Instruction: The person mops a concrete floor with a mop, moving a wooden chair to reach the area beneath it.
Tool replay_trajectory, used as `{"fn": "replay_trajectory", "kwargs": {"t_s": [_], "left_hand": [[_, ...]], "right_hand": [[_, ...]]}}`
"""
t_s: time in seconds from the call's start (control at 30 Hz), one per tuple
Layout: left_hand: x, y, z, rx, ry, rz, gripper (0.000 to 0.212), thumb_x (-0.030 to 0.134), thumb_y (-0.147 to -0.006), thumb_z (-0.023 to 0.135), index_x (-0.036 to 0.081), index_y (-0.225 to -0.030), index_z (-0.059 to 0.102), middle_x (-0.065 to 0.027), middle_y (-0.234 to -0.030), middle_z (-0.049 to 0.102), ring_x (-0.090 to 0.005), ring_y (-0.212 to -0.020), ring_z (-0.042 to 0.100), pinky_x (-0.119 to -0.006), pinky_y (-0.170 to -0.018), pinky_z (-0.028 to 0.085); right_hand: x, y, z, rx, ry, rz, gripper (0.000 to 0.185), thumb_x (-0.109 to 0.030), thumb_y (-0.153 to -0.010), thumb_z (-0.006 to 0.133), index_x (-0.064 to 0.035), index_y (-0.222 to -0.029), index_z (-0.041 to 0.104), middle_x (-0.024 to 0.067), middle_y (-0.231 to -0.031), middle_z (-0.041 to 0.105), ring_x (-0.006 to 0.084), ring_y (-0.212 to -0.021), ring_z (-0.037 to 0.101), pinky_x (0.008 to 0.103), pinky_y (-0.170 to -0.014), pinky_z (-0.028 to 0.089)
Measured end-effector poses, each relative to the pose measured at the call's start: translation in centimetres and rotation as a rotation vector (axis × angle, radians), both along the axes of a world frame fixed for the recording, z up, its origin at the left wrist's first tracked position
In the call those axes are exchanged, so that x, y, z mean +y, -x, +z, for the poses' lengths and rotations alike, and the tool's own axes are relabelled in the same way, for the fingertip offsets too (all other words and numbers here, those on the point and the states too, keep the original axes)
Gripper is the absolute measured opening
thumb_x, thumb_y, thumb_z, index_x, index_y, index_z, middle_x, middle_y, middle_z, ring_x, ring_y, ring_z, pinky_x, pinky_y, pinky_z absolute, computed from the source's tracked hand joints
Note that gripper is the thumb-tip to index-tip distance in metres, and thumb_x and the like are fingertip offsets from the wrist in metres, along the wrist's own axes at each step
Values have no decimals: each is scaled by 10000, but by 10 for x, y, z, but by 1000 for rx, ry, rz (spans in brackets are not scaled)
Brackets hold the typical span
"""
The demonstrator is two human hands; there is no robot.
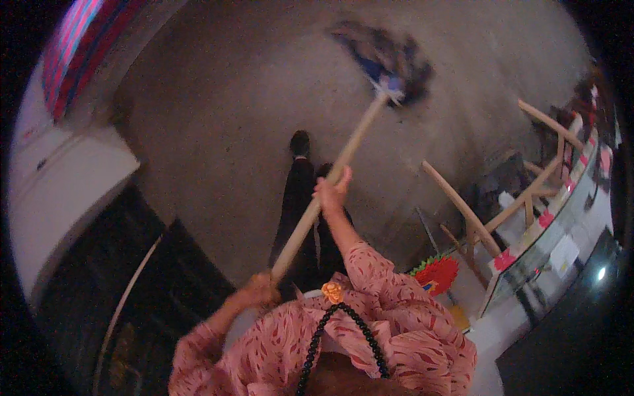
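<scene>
A long wooden mop handle [307, 218] runs diagonally up from near my waist. My left hand [260, 291] is closed around its lower end. Farther up the shaft, my right hand [333, 190] grips it, the thumb pointing along the right side. At the far end a blurred, dark cloth mop head [391, 54] lies spread on the grey floor [237, 99], joined to the handle by a pale clamp. One dark shoe shows beside the shaft, and the other foot is partly hidden behind my right hand and the handle.
A glass-topped table [554, 242] with wooden legs and pink flower shapes stands at the right. Near it is a red and green fan-shaped item [436, 274]. At left are a white surface [74, 173], a dark piece of furniture [133, 267] and striped cloth [74, 54].
</scene>
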State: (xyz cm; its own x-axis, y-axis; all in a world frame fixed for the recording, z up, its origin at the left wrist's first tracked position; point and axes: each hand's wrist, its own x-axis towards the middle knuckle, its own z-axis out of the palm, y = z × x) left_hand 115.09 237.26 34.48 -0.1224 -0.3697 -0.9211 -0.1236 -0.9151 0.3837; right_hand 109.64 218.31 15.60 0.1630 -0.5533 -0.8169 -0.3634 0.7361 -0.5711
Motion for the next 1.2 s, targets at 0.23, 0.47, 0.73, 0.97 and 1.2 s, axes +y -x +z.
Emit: {"fn": "replay_trajectory", "kwargs": {"t_s": [0.23, 0.47, 0.73, 0.97, 1.2], "left_hand": [[-71, 59, -30, 90, 244, -133, 274, 102, -614, 612, -32, -852, 590, -155, -679, 605, -238, -617, 611, -363, -546, 480], [-107, 80, -1, 61, 326, 98, 269, 148, -616, 617, -38, -811, 608, -164, -690, 611, -232, -609, 613, -343, -521, 479], [-23, 167, 76, 17, 126, 405, 361, 163, -598, 643, -48, -869, 531, -167, -756, 574, -258, -679, 576, -352, -590, 456], [51, 260, 158, -107, -75, 855, 536, 287, -588, 709, -28, -962, 488, -142, -844, 550, -230, -746, 542, -335, -646, 437], [27, 260, 206, -404, -219, 789, 547, 323, -664, 711, -13, -1023, 470, -152, -897, 533, -239, -838, 527, -329, -743, 421]], "right_hand": [[-87, 212, -79, 18, 123, -279, 549, 10, -689, 529, -65, -1169, 274, 118, -746, 478, 248, -545, 492, 399, -498, 469], [-137, 242, -49, 56, -233, -359, 108, -76, -739, 445, -62, -640, 404, 90, -651, 435, 211, -548, 439, 371, -520, 408], [-50, 190, 87, 255, -1, -3, 373, 19, -671, 519, -27, -1009, 368, 110, -705, 474, 248, -563, 490, 367, -502, 445], [39, 167, 139, -52, -25, 467, 540, -1, -763, 518, -79, -1207, 220, 136, -961, 444, 227, -673, 508, 346, -509, 456], [110, 101, 138, -233, 26, 882, 706, -48, -746, 509, -97, -1314, 91, 142, -819, 523, 215, -617, 552, 342, -510, 467]]}}
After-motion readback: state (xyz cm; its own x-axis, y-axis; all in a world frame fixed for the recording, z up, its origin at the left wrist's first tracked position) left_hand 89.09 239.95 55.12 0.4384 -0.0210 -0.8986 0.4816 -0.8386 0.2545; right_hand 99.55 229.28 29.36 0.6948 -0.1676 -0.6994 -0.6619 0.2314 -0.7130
